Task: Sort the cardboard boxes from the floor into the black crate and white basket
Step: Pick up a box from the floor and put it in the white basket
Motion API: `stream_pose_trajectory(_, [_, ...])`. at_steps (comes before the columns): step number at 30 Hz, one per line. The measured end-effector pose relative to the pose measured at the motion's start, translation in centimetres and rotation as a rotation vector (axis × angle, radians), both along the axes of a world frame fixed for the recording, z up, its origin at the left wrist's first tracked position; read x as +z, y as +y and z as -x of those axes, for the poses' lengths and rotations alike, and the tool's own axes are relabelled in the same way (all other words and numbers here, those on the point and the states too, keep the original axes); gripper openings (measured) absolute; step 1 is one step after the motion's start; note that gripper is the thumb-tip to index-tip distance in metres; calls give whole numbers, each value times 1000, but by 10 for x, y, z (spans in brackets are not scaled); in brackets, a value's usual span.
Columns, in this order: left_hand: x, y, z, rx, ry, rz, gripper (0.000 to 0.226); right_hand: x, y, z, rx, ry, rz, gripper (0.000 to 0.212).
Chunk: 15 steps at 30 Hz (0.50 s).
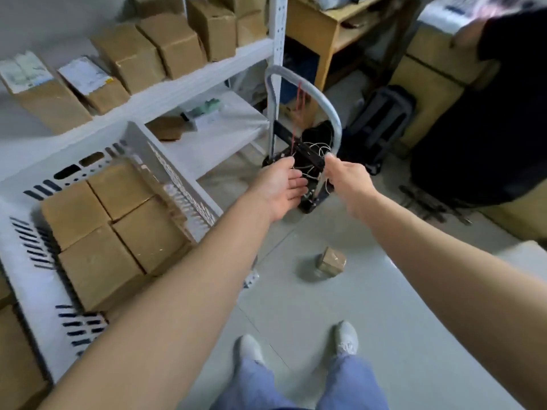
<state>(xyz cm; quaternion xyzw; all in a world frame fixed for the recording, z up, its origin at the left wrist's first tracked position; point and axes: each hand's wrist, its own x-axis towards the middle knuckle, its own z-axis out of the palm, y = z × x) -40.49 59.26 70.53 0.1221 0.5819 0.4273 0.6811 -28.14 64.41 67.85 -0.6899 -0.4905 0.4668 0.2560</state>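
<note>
Brown cardboard boxes (118,226) sit packed edge to edge in the white basket (26,279) at the left. They lie flat and squared against its perforated walls, an arrangement that wastes little room and suggests the sorting is well along. One small taped box (330,261) lies alone on the pale floor (384,306), just ahead of the person's feet and well apart from the basket; it is the only unsorted box visible. Both bare arms reach forward above it. The left hand (282,186) is turned palm up with its fingers spread and relaxed, and it carries nothing. The right hand (347,180) shows only its back; nothing is visible in it, but blur and foreshortening hide whether its fingers are straight or curled. The two hands hover near each other in front of a folding hand trolley (322,99) draped with thin wires, and neither plainly touches it. More boxes (174,45) stand in a row on the white shelf (189,81) behind the basket. A black crate cannot be identified with certainty in this view. The likely next step is to stoop for the floor box, which looks light enough for one hand.
</note>
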Motion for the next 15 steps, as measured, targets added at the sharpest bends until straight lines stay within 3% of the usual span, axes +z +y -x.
stream_pose_trajectory(4, [-51,23,-68,-60,-55,112,48,-43,12,-76,-16,-92,105,41])
stream_pose_trajectory(6, [-90,35,-94,-55,-39,184,48,-79,20,-108,3,-130,154,53])
stream_pose_trajectory(15, [-319,89,-171,-34,62,424,32,-295,67,-206,47,-176,363,52])
